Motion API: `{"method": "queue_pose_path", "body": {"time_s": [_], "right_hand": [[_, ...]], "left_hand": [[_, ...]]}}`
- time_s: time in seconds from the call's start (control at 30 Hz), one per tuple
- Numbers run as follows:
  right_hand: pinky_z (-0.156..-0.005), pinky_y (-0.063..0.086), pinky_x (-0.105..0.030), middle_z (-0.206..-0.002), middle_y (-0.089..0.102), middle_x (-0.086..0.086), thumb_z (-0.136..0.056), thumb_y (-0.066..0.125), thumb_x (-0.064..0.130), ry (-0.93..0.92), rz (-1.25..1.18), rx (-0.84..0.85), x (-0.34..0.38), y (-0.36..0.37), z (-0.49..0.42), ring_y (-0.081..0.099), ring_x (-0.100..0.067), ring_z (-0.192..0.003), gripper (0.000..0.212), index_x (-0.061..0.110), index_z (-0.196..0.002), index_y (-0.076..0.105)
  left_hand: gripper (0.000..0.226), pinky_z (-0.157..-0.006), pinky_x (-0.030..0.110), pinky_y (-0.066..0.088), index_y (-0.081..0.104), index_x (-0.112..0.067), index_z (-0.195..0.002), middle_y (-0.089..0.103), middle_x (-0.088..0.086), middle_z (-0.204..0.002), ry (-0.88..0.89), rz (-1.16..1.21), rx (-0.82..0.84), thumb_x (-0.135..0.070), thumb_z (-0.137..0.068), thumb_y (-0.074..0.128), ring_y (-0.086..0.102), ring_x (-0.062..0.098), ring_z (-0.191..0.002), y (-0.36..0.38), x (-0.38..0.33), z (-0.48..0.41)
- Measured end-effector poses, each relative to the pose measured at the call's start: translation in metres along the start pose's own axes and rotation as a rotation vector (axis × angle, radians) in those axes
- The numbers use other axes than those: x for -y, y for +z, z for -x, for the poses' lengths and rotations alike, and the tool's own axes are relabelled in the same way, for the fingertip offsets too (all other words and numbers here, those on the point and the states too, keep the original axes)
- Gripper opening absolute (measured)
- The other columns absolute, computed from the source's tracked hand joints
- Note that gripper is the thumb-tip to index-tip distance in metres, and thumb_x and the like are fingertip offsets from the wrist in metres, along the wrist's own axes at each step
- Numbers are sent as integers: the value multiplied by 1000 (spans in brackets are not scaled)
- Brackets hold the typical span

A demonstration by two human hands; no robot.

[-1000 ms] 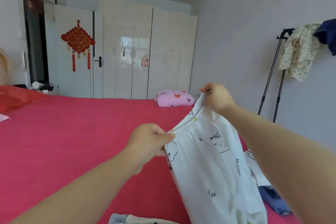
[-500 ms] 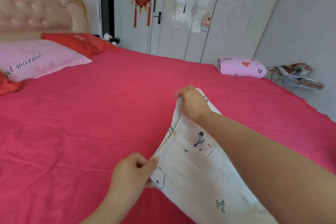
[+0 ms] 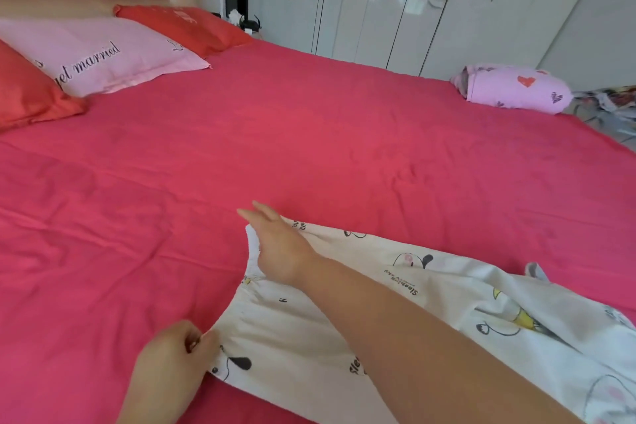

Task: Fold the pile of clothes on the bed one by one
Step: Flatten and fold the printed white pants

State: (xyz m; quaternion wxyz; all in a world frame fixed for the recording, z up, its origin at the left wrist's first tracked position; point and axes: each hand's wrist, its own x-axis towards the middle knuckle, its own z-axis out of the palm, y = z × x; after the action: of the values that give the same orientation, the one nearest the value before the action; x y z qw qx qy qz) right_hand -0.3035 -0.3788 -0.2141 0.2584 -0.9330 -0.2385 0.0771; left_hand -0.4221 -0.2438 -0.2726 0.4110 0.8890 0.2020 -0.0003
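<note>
White printed pants [image 3: 430, 313] with cartoon figures lie spread on the red bedsheet [image 3: 309, 148], waistband toward the left. My left hand [image 3: 175, 361] pinches the near corner of the waistband at the lower middle of the view. My right hand [image 3: 278, 244] lies over the far corner of the waistband with its fingers straight and spread. My right forearm crosses the garment and hides part of it.
A pink pillow [image 3: 99, 51] and red pillows [image 3: 186, 27] lie at the headboard, upper left. A pink heart-print bundle [image 3: 512, 89] sits at the bed's far right edge. White wardrobe doors [image 3: 413, 3] stand beyond the bed.
The pants came down from the air and now lie flat on the sheet. My right hand let go of the waistband and opened; my left hand keeps its pinch. The view tilted down.
</note>
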Motion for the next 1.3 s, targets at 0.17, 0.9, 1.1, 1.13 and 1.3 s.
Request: {"method": "queue_pose_path", "body": {"time_s": [0.17, 0.9, 1.1, 1.13, 1.3], "right_hand": [[-109, 31, -33, -152, 23, -3, -80, 41, -10, 70, 72, 23, -40, -6, 37, 28, -18, -138, 74, 18, -147, 26], [-97, 35, -27, -128, 55, -6, -88, 50, 15, 475, 344, -449, -207, -97, 259, 49, -26, -120, 41, 13, -130, 53], [-81, 41, -24, -106, 58, 1, -71, 68, 52, 894, 129, -296, -238, -137, 334, 51, -23, -107, 50, 28, -113, 57], [-67, 38, -16, -88, 58, 6, -68, 62, 58, 907, 105, -267, -241, -137, 336, 53, -22, -92, 34, 32, -90, 60], [-70, 34, -33, -92, 63, -20, -92, 52, 14, 928, 238, -468, -243, -186, 319, 57, -31, -87, 21, 0, -104, 62]], "left_hand": [[31, -62, 43, 53, 68, -11, -88, 65, 14, -103, 465, -477, -140, -29, -66, 54, 62, 36, -85, 24, -33, -4], [92, -115, 46, -9, -2, -36, -148, -6, -9, -158, 657, -695, 249, -60, -61, -22, -10, 17, -145, 183, -103, -17], [91, -116, 45, -4, -1, -39, -147, -3, -11, -157, 653, -696, 218, -61, -61, -22, -7, 14, -145, 187, -102, -18], [91, -116, 44, -4, -1, -39, -147, -2, -12, -157, 654, -696, 214, -62, -61, -21, -6, 14, -145, 188, -102, -18], [90, -117, 43, -4, 0, -40, -147, -1, -13, -157, 662, -670, 199, -62, -62, -20, -5, 13, -145, 189, -101, -18]]}}
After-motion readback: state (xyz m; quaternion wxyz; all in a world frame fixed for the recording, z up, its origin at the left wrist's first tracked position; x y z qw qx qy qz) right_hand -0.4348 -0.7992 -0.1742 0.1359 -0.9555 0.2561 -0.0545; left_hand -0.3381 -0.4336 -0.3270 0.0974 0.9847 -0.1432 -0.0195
